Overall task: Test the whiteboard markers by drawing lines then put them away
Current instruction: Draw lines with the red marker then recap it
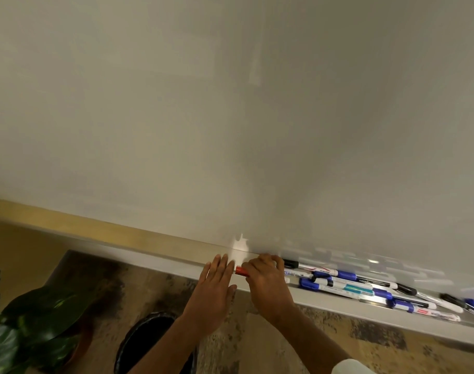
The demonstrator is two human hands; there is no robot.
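Closest to the camera, low in the view, stand a dark waste bin [149, 344] and a green plant [28, 319] on a mottled floor [257, 346]. Above them both forearms reach up to the grey tray [163, 261] under the whiteboard [230, 103]. The left hand [217, 279] lies flat with its fingers straight and close together, the tips at the tray's front edge; it seems to touch the red end, but the blur does not allow me to be sure. The right hand [265, 279] is curled round the red marker [241, 271], of which only the red end shows between the two hands. Just to the right, more markers [365, 288] with blue and black caps lie heaped in the tray. Behind it, the whiteboard surface is plain.
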